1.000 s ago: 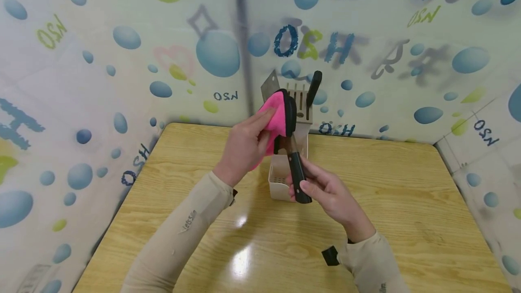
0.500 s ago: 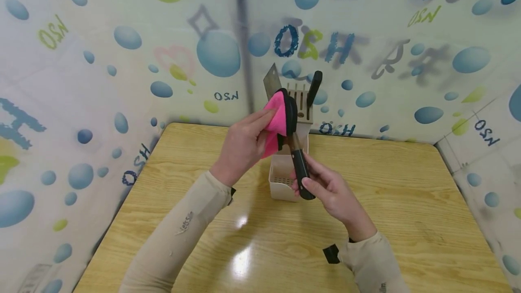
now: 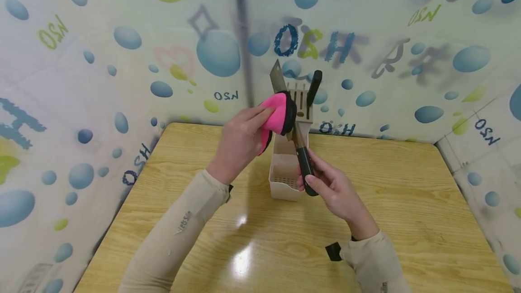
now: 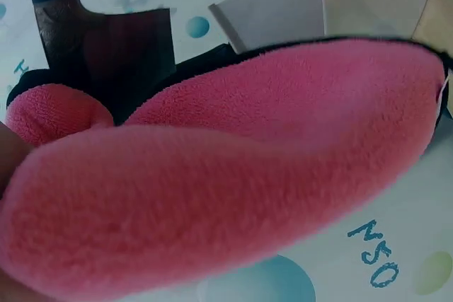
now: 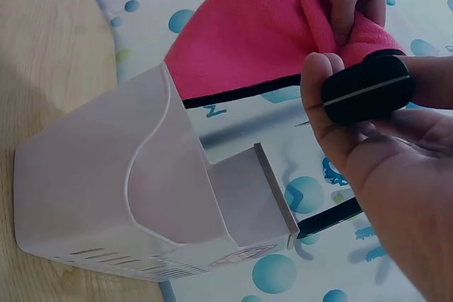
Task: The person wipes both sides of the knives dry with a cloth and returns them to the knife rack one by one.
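In the head view my right hand point(image 3: 333, 193) grips the black handle of a cleaver point(image 3: 278, 77), whose broad blade points up and away. My left hand point(image 3: 240, 141) pinches a pink cloth point(image 3: 276, 113) with black edging, folded around the middle of the blade. The cloth hides that part; the blade's far end with a small hole shows above it. In the left wrist view the blade's heel and rivet show beyond the cloth point(image 4: 233, 175). The right wrist view shows the handle end point(image 5: 368, 90) within my curled fingers and the cloth hanging beyond.
Behind the hands a beige knife holder point(image 3: 285, 190) stands on the wooden table point(image 3: 386, 184). A second black-handled knife point(image 3: 314, 86) sits in a slot at its right. A printed backdrop point(image 3: 366, 21) closes off the far side and both flanks.
The cleaver has tilted and shifted slightly right, and more of its blade shows above the cloth. My left hand has drifted a little left. The right hand has moved slightly right.
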Demonstrator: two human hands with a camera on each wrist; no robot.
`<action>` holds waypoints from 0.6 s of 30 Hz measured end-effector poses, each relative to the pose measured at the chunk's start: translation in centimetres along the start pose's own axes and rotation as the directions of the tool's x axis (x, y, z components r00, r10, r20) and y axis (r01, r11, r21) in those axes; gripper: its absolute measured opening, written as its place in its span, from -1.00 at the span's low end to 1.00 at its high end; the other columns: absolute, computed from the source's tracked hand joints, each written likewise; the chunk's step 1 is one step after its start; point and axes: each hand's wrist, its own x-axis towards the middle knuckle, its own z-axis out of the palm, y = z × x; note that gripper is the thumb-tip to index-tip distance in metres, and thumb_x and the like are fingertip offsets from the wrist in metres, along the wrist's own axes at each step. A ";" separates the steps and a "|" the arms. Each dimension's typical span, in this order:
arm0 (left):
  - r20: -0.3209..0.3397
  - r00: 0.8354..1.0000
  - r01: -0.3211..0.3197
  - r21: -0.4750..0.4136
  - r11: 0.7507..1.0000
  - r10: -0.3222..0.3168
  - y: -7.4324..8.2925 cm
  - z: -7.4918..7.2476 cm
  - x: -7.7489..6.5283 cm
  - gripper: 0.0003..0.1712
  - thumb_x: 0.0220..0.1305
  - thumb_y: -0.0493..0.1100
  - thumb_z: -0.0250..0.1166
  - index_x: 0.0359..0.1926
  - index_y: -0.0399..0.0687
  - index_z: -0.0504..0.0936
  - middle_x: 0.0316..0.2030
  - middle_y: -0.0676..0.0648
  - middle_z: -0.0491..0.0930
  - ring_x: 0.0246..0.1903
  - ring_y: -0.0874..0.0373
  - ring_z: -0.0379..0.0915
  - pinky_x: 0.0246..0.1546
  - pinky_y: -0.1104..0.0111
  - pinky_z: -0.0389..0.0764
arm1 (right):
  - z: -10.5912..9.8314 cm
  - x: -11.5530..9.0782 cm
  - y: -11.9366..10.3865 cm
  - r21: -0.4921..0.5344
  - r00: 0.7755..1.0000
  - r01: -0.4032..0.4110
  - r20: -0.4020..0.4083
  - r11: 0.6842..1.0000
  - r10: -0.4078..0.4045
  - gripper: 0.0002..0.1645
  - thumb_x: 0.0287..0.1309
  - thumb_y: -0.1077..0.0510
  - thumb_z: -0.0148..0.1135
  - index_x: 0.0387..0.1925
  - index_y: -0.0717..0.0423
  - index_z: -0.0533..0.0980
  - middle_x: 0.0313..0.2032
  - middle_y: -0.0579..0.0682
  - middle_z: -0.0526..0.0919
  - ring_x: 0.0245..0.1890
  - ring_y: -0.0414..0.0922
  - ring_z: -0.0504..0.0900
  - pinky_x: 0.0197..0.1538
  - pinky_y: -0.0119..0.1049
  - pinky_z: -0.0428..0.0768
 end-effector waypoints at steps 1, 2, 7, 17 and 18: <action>-0.011 1.000 0.007 -0.001 1.000 -0.007 -0.1 -0.1 0.0 -0.55 0.25 -0.55 0.22 0.13 -0.28 0.72 0.03 -0.23 0.73 -0.02 -0.12 0.69 0.07 0.15 0.72 | 0.0 0.0 0.0 0.006 1.000 0.003 0.003 1.000 -0.003 -0.30 0.49 0.46 -0.06 0.57 0.37 0.06 -0.09 0.22 0.57 -0.19 -0.11 0.71 0.00 -0.31 0.74; -0.020 1.000 0.016 -0.005 1.000 -0.016 -0.1 -0.1 0.0 -0.56 0.26 -0.53 0.23 0.14 -0.28 0.72 0.03 -0.24 0.73 -0.02 -0.12 0.69 0.06 0.15 0.72 | -0.1 0.0 0.1 0.017 1.000 0.005 0.008 1.000 -0.005 -0.30 0.49 0.46 -0.06 0.57 0.38 0.06 -0.08 0.20 0.58 -0.19 -0.11 0.71 0.00 -0.30 0.74; -0.024 0.998 0.051 -0.030 0.998 -0.051 0.0 -0.3 0.1 -0.56 0.35 -0.48 0.22 0.22 -0.27 0.67 0.09 -0.25 0.71 0.05 -0.12 0.68 0.10 0.13 0.70 | -0.1 -0.2 0.2 0.078 0.999 0.006 0.053 0.997 -0.010 -0.33 0.51 0.44 -0.07 0.56 0.41 0.08 -0.01 0.07 0.63 -0.16 -0.10 0.72 0.00 -0.26 0.75; -0.066 0.995 0.071 -0.033 0.997 -0.073 -1.1 0.1 0.0 -0.56 0.35 -0.45 0.25 0.23 -0.29 0.65 0.16 -0.22 0.68 0.10 -0.13 0.65 0.15 0.13 0.68 | -0.4 -0.3 0.2 0.116 0.988 0.048 0.143 0.992 -0.064 -0.36 0.52 0.45 -0.10 0.54 0.42 0.10 0.00 0.00 0.63 -0.15 -0.12 0.69 -0.05 -0.24 0.75; -0.071 0.995 0.072 -0.029 0.997 -0.074 -1.3 0.0 0.0 -0.57 0.35 -0.45 0.25 0.23 -0.30 0.66 0.16 -0.23 0.68 0.10 -0.13 0.65 0.15 0.12 0.67 | -0.4 -0.3 0.2 0.118 0.987 0.044 0.147 0.992 -0.061 -0.35 0.52 0.44 -0.10 0.55 0.41 0.10 0.00 0.00 0.63 -0.15 -0.12 0.69 -0.05 -0.23 0.76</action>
